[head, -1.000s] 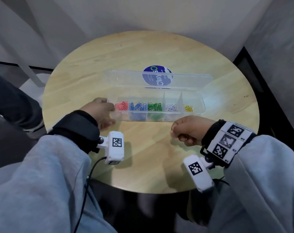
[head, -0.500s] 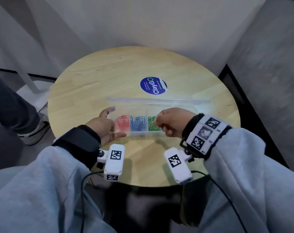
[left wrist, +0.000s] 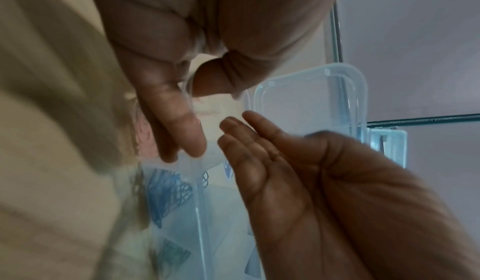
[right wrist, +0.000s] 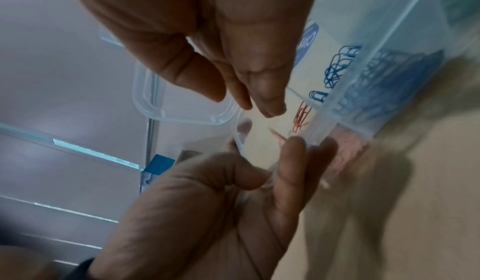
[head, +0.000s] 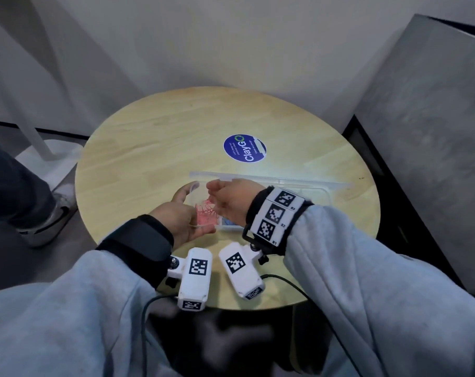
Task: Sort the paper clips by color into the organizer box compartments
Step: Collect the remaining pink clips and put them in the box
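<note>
A clear organizer box (head: 316, 195) lies on the round wooden table (head: 149, 148) with its lid (left wrist: 311, 99) folded back. My left hand (head: 186, 213) grips the box's left end, thumb on the end wall and fingers (right wrist: 288, 173) along the near side. My right hand (head: 225, 197) hovers over the leftmost compartment with fingers (left wrist: 249, 146) straight and nothing seen in them. Red clips (right wrist: 301, 115) lie in that compartment. Blue clips (right wrist: 337, 68) fill the one beside it, and green clips (left wrist: 171, 251) follow. The other compartments are hidden by my right wrist.
A round blue ClayGo sticker (head: 244, 148) sits on the table behind the box. A grey block (head: 421, 131) stands close at the right. At the left, on the floor, are another person's leg and shoe (head: 40, 221) and a white stand base (head: 49, 159).
My right hand moved left from in front of the box to above the red compartment and went from a fist to straight fingers. My left hand stayed on the box's left end.
</note>
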Motion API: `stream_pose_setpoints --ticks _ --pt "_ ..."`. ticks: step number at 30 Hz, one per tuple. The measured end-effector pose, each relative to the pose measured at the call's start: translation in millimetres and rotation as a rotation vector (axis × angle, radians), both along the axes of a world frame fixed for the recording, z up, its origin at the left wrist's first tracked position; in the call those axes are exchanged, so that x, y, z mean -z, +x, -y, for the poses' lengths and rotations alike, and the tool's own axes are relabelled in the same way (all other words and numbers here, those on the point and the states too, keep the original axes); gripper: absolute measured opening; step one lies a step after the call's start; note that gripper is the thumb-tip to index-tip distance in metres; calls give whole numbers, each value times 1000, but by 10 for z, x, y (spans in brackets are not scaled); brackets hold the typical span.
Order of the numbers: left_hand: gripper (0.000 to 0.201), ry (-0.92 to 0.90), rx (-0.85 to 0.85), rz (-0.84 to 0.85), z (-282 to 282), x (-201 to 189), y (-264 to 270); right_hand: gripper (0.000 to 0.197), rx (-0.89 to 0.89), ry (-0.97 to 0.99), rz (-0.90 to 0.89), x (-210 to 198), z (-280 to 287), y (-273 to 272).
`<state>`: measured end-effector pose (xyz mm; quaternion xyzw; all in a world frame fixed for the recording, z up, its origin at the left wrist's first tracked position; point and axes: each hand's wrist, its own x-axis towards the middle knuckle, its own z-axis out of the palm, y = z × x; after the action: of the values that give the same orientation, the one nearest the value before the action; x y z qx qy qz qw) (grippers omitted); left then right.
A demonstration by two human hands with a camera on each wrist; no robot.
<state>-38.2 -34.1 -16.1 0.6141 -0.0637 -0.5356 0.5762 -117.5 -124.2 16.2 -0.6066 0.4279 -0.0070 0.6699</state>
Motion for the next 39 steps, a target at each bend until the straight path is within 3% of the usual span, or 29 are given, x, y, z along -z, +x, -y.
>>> stream_pose_setpoints --ticks 4,8,15,17,21,28,32,37,39 --pt "78 4 -24 60 32 42 42 47 -41 -29 50 29 141 -250" --pt "72 -1 -101 111 30 62 121 36 46 -71 18 -6 466 -819" --pt "79 -59 -137 148 61 110 199 16 586 -300 -39 3 938 -1511" --pt "82 -61 -132 154 73 129 211 9 583 -344 -14 21 979 -1451" --pt "83 -49 -110 168 89 135 235 50 467 -344 -50 40 876 -1265" --pt "84 -66 -91 156 57 119 276 66 432 -456 -88 62 817 -1194" --pt "84 -141 -134 186 96 113 312 84 449 -528 -32 8 819 -1185" --pt "80 -151 -138 159 113 92 278 59 453 -524 -32 -17 901 -1203" --pt "70 -147 -157 120 114 88 261 57 468 -527 -29 32 910 -1237"
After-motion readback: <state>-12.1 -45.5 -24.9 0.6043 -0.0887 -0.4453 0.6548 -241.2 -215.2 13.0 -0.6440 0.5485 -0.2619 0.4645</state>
